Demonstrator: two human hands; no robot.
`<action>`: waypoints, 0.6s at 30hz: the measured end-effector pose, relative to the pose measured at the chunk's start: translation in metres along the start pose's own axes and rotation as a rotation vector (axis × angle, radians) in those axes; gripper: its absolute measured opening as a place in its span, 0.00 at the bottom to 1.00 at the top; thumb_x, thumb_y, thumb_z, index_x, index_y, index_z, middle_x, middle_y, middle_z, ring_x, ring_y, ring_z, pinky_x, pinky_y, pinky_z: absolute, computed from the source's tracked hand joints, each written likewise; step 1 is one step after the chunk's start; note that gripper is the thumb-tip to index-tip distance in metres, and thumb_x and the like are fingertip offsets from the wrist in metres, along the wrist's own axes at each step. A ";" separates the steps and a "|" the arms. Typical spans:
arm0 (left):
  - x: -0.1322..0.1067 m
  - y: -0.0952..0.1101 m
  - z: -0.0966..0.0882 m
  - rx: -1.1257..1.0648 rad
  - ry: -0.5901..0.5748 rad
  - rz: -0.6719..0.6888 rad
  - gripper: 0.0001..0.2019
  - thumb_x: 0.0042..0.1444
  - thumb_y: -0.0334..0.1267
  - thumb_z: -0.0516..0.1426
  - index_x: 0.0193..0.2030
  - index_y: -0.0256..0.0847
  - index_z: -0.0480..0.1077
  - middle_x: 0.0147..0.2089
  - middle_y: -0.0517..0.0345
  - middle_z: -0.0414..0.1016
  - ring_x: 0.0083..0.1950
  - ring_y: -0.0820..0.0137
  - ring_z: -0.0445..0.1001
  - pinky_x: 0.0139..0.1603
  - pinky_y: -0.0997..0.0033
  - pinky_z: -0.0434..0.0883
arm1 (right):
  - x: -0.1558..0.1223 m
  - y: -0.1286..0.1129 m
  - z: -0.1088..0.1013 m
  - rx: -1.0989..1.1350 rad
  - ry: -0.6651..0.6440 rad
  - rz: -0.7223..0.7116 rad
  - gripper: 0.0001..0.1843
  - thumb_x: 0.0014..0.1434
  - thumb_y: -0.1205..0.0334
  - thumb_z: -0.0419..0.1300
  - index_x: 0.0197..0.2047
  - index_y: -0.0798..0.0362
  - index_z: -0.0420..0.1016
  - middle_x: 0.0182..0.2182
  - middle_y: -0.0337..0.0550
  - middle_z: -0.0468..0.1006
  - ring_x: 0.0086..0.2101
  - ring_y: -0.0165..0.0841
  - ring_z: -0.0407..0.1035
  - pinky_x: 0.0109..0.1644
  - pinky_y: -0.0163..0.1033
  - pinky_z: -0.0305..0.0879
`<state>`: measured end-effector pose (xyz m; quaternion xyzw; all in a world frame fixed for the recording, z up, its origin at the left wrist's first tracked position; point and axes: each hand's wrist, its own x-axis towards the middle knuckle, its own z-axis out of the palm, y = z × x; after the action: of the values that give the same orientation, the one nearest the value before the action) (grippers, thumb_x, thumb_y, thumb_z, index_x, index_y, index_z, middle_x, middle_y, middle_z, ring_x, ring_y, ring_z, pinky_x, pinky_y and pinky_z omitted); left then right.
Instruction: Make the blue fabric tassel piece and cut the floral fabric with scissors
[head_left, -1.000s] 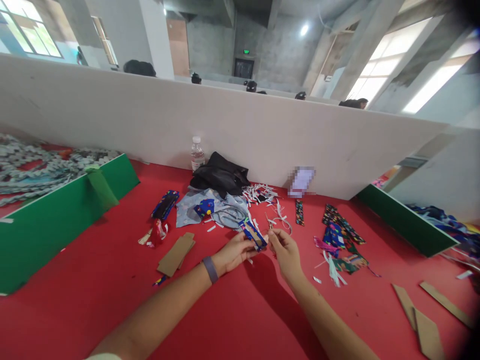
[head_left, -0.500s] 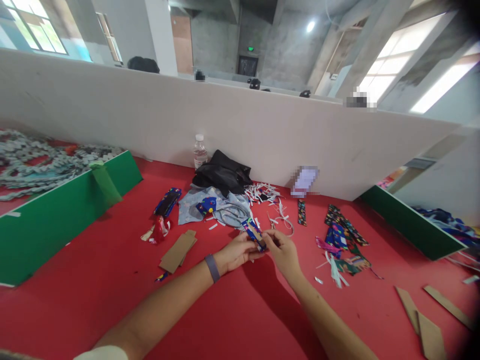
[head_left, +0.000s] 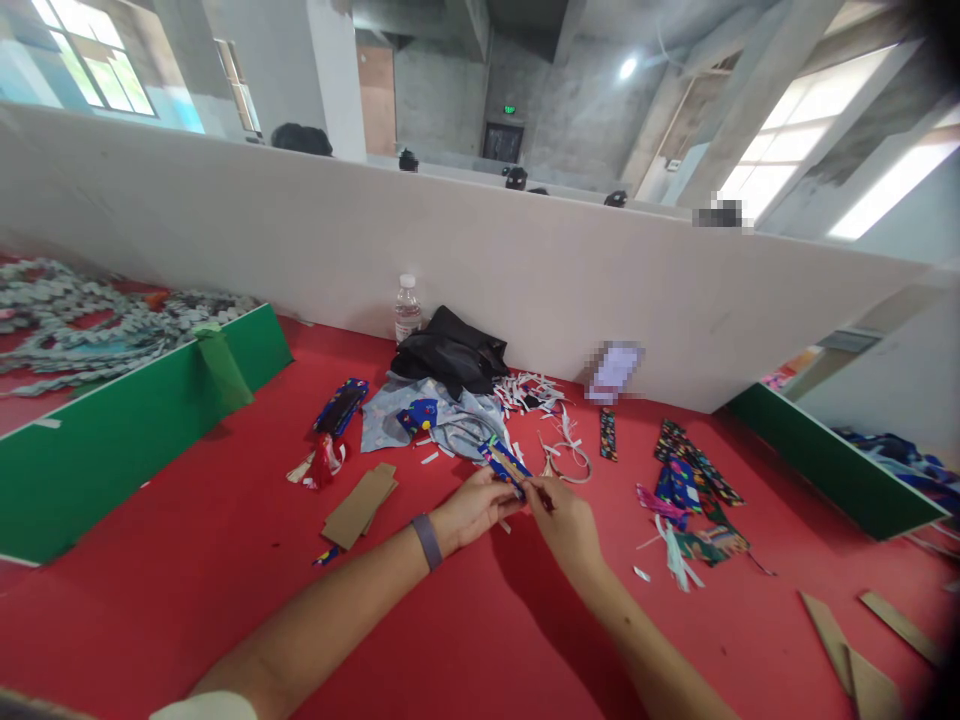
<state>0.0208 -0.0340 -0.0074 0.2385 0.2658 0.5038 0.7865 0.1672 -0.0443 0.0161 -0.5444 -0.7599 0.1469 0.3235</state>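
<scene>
My left hand and my right hand meet over the red table. Between them they hold a small cardboard strip wrapped in blue patterned fabric, tilted up to the left. The left fingers pinch its lower end and the right fingertips grip the same end from the right. A grey band is on my left wrist. Just behind the strip lies a light blue cloth and a loop of white ribbon.
Cardboard pieces lie to the left, with more cardboard pieces at the right front. Finished patterned strips and scraps lie right. A water bottle and black bag stand by the white partition. Green dividers flank the area.
Both hands stayed together on the fabric-wrapped strip, with the right fingers shifting along its lower end. The view tilted slightly.
</scene>
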 end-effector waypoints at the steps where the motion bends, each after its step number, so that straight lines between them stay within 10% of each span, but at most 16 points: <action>1: 0.000 -0.001 -0.001 -0.001 0.002 -0.003 0.10 0.45 0.21 0.59 0.34 0.35 0.67 0.36 0.53 0.75 0.37 0.70 0.75 0.43 0.68 0.71 | -0.001 0.001 0.001 -0.047 0.002 -0.006 0.15 0.61 0.55 0.49 0.37 0.53 0.74 0.30 0.44 0.78 0.27 0.33 0.69 0.31 0.34 0.60; 18: -0.003 0.000 0.004 -0.007 0.080 -0.028 0.11 0.47 0.31 0.63 0.35 0.36 0.64 0.33 0.56 0.75 0.31 0.73 0.75 0.33 0.74 0.74 | -0.005 -0.004 0.003 -0.345 0.021 -0.055 0.13 0.60 0.60 0.51 0.31 0.53 0.74 0.25 0.41 0.77 0.24 0.30 0.70 0.26 0.31 0.50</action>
<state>0.0221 -0.0368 -0.0043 0.2115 0.2985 0.5031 0.7830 0.1633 -0.0496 0.0142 -0.5722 -0.7851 -0.0005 0.2372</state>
